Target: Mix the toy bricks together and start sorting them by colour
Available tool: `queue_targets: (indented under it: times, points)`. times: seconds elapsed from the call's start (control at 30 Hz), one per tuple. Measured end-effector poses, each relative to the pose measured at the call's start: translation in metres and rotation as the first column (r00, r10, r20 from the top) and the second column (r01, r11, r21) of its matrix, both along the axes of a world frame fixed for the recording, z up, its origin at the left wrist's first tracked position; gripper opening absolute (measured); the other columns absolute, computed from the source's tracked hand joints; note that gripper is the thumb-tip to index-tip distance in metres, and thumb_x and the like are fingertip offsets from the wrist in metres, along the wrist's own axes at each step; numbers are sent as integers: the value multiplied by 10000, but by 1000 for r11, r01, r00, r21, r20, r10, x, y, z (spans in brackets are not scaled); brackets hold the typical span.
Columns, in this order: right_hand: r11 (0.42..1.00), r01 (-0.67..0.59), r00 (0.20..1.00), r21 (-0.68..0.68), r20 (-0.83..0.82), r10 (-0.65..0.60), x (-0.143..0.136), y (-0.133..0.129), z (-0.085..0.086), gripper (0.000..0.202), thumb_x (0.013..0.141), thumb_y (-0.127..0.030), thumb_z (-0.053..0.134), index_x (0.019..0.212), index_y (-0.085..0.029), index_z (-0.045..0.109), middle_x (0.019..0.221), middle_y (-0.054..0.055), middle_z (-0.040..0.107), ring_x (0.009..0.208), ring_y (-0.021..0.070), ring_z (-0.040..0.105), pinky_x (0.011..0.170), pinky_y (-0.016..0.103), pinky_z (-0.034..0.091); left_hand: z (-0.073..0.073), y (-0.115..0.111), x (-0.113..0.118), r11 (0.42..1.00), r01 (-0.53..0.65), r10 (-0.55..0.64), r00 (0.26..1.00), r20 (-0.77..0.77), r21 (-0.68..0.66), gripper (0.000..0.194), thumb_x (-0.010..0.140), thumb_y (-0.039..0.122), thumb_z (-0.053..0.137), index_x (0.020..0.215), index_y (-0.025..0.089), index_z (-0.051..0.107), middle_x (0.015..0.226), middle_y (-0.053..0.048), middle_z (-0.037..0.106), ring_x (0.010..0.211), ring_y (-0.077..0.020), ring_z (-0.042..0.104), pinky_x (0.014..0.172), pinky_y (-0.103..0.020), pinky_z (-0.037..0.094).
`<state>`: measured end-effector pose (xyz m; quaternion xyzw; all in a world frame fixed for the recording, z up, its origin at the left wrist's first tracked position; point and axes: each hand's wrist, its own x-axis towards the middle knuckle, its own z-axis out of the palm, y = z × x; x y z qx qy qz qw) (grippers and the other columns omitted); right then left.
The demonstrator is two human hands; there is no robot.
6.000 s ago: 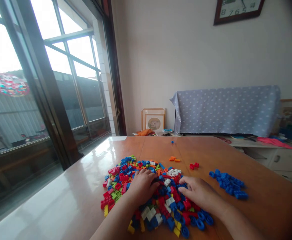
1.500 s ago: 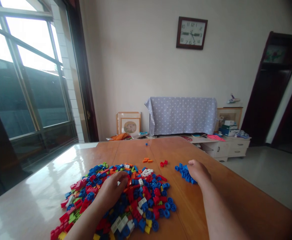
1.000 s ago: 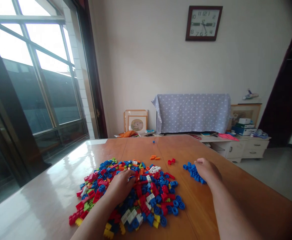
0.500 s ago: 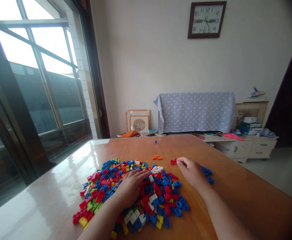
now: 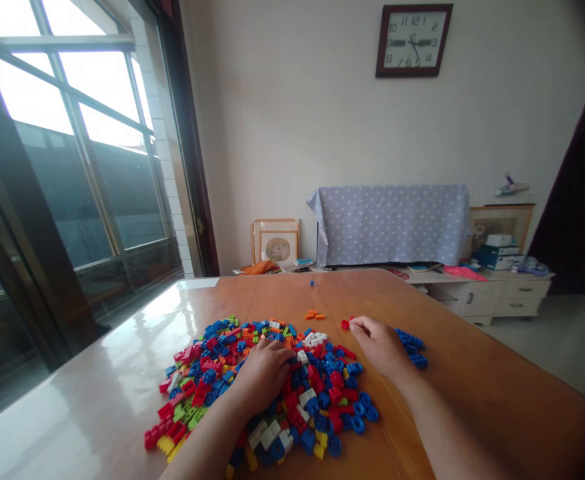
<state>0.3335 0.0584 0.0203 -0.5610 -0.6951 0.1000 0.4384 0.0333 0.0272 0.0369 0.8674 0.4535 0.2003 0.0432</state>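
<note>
A large heap of mixed toy building bricks (image 5: 317,380) in red, blue, green, yellow, white and orange covers the middle of the table. Over the heap rests my left hand (image 5: 263,370), palm down and open, its fingers bent a little and their tips partly hidden among the bricks. To the right of the heap, my right hand (image 5: 379,341) is closed in a pinch at a small red brick (image 5: 345,325). Just beyond that hand lies a group of blue bricks (image 5: 415,348), partly hidden by it.
Small orange bricks (image 5: 314,315) lie behind the heap, with a tiny blue piece (image 5: 311,283) near the far edge of the wooden table (image 5: 447,373). Beyond stands a white cabinet (image 5: 502,300) beside a cloth-draped object (image 5: 392,227). Glass windows are on the left.
My left hand has drawn slightly back and its fingers have bent more into the heap. My right hand has shifted slightly left at the red brick.
</note>
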Motion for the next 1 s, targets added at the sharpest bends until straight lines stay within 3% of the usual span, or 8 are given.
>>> queue_targets:
  times: [0.27, 0.57, 0.73, 1.0]
  points:
    - [1000, -5, 1000, -15, -5, 5, -4, -1, -1, 334, 931, -439, 462, 899, -222, 714, 748, 22, 711, 723, 197, 636, 651, 271, 430, -12, 12, -2, 998, -64, 65, 998, 19, -13, 280, 942, 280, 501, 1117, 276, 719, 1004, -56, 672, 983, -230, 611, 1073, -413, 389]
    - [999, -39, 999, -8, 9, 39, -13, -3, -1, 340, 924, -437, 461, 888, -224, 724, 771, 36, 724, 727, 202, 634, 660, 272, 430, -16, 19, -3, 993, -120, 121, 991, 65, -21, 159, 871, 226, 573, 945, 240, 713, 958, -44, 683, 951, -224, 590, 930, -340, 431]
    - [998, -61, 998, -11, 19, 61, -20, -7, -1, 328, 932, -424, 459, 859, -220, 705, 719, 21, 688, 681, 185, 605, 618, 261, 410, -19, 20, -4, 994, -107, 106, 991, 84, 8, 179, 916, 228, 534, 916, 238, 712, 923, -48, 683, 931, -223, 586, 870, -327, 428]
    - [986, -166, 985, -28, -57, 164, -40, -21, 7, 306, 938, -414, 506, 916, -209, 731, 757, 18, 703, 709, 180, 624, 662, 274, 453, -3, 12, -3, 993, -106, 94, 969, 227, 45, 231, 978, 276, 469, 958, 226, 694, 968, -62, 676, 946, -221, 588, 826, -306, 438]
